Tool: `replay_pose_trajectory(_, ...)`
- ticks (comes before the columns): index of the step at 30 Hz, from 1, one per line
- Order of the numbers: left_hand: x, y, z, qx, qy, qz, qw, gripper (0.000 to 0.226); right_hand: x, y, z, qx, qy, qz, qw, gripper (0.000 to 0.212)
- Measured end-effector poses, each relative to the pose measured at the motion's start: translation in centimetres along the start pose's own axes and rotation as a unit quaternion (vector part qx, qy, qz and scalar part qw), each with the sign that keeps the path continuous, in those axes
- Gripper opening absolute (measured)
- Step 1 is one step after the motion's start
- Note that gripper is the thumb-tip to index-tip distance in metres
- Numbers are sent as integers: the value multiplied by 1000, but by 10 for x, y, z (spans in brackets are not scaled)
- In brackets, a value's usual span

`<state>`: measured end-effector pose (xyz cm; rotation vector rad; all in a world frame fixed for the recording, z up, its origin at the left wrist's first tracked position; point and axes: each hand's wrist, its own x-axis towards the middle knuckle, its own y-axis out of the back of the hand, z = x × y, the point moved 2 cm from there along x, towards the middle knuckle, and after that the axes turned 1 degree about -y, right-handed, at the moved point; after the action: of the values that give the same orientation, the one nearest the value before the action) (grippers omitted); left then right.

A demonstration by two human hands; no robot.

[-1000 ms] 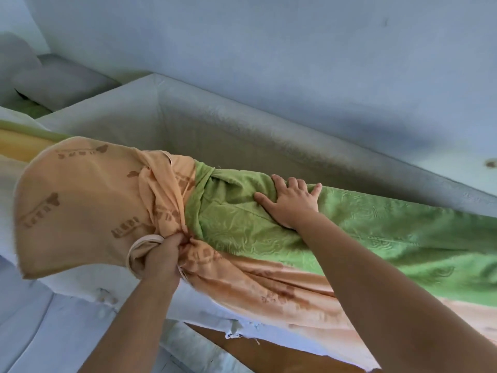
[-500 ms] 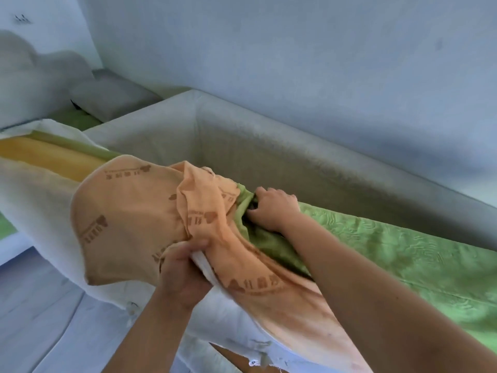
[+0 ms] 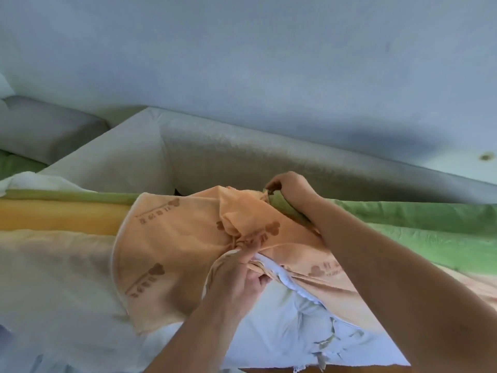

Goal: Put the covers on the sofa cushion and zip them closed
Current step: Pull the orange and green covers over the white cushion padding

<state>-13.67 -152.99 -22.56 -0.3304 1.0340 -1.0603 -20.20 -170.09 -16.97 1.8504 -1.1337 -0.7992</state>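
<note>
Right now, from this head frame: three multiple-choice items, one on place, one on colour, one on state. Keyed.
1. Where is the right hand?
A) at the cushion's far edge, by the grey upholstered sofa back
B) flat on the wall
C) on the floor

2. What colour is the printed fabric cover that the left hand grips?
A) blue
B) orange
C) black

3. How far is the yellow foam cushion covered?
A) fully, zipped
B) partly, foam bare at one end
C) not at all

Key:
1 A: its fingers pinch the green textured cover at its edge beside the sofa back.
2 B: bunched orange cloth sits in its fist.
3 B: yellow foam shows past the cover's rim.
</note>
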Motion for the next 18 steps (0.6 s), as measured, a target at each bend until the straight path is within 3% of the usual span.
replay_pose_trajectory(2, 1, 13, 1, 73, 6, -20, 997, 29, -3, 2, 3, 62, -64, 60, 994, 33)
replay_pose_trajectory(5, 11, 40, -1, 97, 8, 5, 995, 39, -14, -8, 7, 84, -124, 49, 988, 26)
replay_pose_trajectory(8, 24, 41, 2, 37, 41, 8, 998, 42, -27, -25, 2, 61, -88, 48, 993, 20)
replay_pose_trajectory(11, 28, 31, 10, -12, 89, 5, 996, 23, -42, -43, 0, 39, -35, 35, 998, 13)
replay_pose_trajectory(14, 22, 27, 18, -93, 143, -75, 982, 24, -55, -48, 2, 51, 27, 22, 998, 14)
replay_pose_trajectory(18, 7, 21, 30, -120, 122, -229, 958, 92, -54, -45, 5, 75, 47, -12, 996, 25)
